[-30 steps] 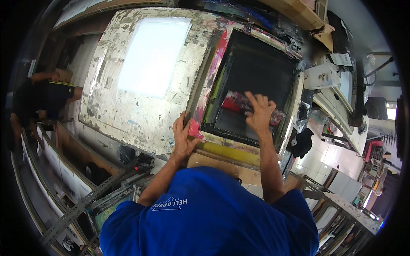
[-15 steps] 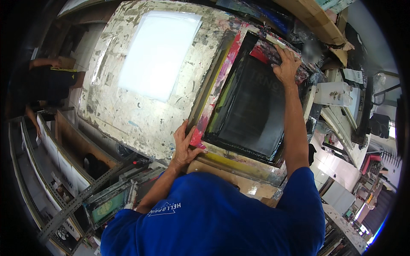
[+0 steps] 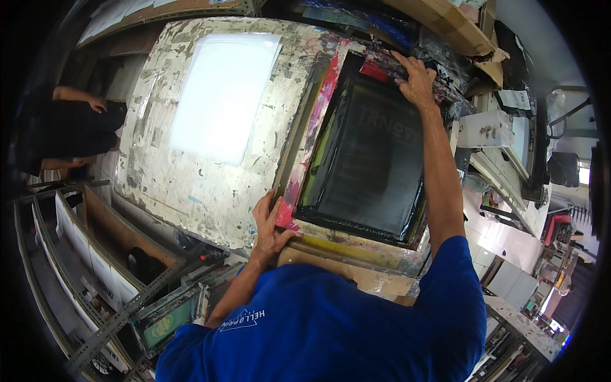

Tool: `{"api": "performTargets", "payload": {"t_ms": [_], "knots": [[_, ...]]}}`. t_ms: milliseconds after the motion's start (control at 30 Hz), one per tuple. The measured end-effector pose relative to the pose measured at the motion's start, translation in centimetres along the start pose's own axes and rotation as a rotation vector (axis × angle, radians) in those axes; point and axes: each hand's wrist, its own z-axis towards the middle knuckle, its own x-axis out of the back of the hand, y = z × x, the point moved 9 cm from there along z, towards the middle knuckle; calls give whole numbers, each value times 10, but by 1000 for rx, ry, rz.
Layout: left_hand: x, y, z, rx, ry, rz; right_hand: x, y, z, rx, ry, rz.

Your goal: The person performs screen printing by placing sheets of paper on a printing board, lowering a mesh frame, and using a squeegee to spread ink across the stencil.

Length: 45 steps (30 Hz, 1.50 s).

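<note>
A screen printing frame [image 3: 312, 121] with a dark mesh [image 3: 363, 153] lies at the right of a paint-stained table. Its wooden border is smeared pink and red, with faint lettering on the mesh. My left hand [image 3: 269, 230] is closed around the near left corner, thumb on the near bar and fingers along the left side. At the far right end, my right hand [image 3: 417, 81] grips the frame's stained far bar, fingers bent over it. A stack of white sheets [image 3: 224, 95] lies left of the frame, apart from both hands.
Another person [image 3: 79, 127] in dark clothes stands beyond the table's left edge. Wooden shelf dividers [image 3: 121, 235] are at lower left, beside a green-meshed frame [image 3: 167, 328]. Cardboard [image 3: 445, 28] and plastic lie at the far right, near a translucent tub [image 3: 487, 130].
My view has shifted slightly, so the table and sheets sit lower and farther left. Both hands keep their places on the frame. The other person's arms have moved.
</note>
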Motion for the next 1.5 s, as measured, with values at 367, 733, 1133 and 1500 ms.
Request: {"api": "performTargets", "payload": {"t_ms": [367, 733, 1133, 1500], "knots": [[-1, 2, 0, -4, 1, 26, 1, 8, 1, 34, 29, 99], [-1, -3, -6, 69, 23, -36, -18, 18, 15, -128, -59, -120], [59, 72, 27, -128, 249, -138, 196, -136, -208, 95, -317, 268], [134, 199, 147, -213, 489, -259, 308, -164, -264, -37, 193, -212]]}}
